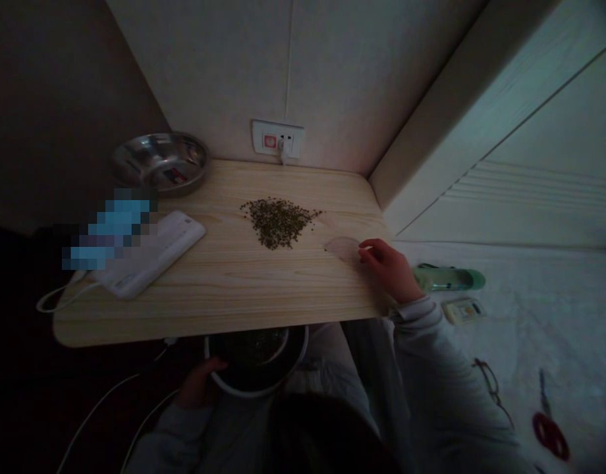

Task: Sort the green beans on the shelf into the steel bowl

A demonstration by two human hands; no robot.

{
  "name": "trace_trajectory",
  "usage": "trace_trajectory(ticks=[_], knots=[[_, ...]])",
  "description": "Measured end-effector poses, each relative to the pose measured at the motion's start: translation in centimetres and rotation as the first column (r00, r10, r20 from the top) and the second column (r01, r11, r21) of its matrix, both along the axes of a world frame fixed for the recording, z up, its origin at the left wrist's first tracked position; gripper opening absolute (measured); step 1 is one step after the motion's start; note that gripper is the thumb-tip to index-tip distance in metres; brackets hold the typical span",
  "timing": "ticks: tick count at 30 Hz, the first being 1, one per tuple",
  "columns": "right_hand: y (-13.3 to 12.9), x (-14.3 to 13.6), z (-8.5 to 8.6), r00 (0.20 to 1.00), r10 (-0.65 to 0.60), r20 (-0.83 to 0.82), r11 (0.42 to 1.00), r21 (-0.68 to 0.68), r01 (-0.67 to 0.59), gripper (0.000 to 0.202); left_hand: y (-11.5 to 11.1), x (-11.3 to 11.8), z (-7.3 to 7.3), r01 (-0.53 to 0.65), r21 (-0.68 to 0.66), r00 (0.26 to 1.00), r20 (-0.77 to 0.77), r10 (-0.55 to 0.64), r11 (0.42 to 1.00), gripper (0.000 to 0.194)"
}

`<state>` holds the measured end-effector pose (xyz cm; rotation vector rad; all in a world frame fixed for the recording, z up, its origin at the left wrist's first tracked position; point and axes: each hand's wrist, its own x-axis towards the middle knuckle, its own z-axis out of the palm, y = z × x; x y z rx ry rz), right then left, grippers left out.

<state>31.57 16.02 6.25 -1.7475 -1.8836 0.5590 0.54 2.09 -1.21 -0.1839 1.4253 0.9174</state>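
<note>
Grains lie left of the right fingers, nearly closed, seemingly pinching a clear disc.

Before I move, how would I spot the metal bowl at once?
Find the pale wooden tabletop; go to its far left corner, beyond the white device. The metal bowl there is shiny, unlike the white-rimmed bowl at the left hand, below the near edge.

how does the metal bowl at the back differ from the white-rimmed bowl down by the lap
The metal bowl is shiny silver; the white-rimmed bowl is dark inside with a pale rim. The metal bowl sits at the far left corner of the tabletop, untouched, while the white-rimmed bowl is below the near edge, gripped by the left hand. Both are round and open-topped.
</note>
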Motion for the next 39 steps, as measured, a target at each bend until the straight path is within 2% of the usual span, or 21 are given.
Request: trace_trajectory(ticks=[3,8,14,19,22,25,28,30,34,39], knots=[[-0.6,-0.6,0.1,1.000,0.023,-0.010,0.999,-0.030,-0.023,0.022,0.1,-0.2,0.0,0.037,-0.025,0.998,0.042,-0.036,0.999,0.018],[-2.0,-2.0,0.4,0.998,0.062,-0.012,0.995,-0.080,-0.063,0.021,0.1,0.4,0.2,0.023,0.007,0.999,0.047,-0.023,1.000,0.020],[-4.5,-4.2,0.5,0.984,0.172,-0.034,0.975,-0.135,-0.175,0.020,0.2,1.3,0.2,0.028,0.018,0.991,0.130,-0.030,0.999,0.018],[-6.6,-6.2,0.4,0.939,0.325,-0.109,0.920,-0.194,-0.341,0.017,0.2,1.4,0.0,0.024,0.017,0.991,0.130,-0.026,1.000,0.020],[-6.9,-6.8,0.6,0.898,0.404,-0.175,0.882,-0.187,-0.433,0.018,0.1,1.2,-0.2,0.007,0.027,0.990,0.142,-0.011,1.000,0.020],[-5.4,-6.4,0.9,0.907,0.367,-0.205,0.910,-0.120,-0.396,0.019,0.0,1.1,-0.2,0.007,0.009,0.992,0.127,-0.008,1.000,0.020],[-2.4,-5.5,0.8,0.948,0.238,-0.212,0.969,-0.018,-0.247,0.020,0.0,1.1,0.1,0.010,-0.005,0.993,0.121,-0.009,1.000,0.021],[0.1,-4.9,0.5,0.960,0.163,-0.226,0.986,0.071,-0.151,0.021,0.0,1.2,0.4,0.011,-0.005,0.993,0.115,-0.010,1.000,0.021],[4.0,-4.7,-0.3,0.979,0.099,-0.176,0.983,0.173,-0.068,0.021,0.0,1.2,0.7,-0.002,0.015,0.994,0.105,0.001,1.000,0.019],[5.4,-5.6,-1.1,0.982,0.010,-0.186,0.970,0.239,0.035,0.022,-0.1,0.9,0.3,-0.006,-0.019,0.997,0.081,0.007,1.000,0.018]])
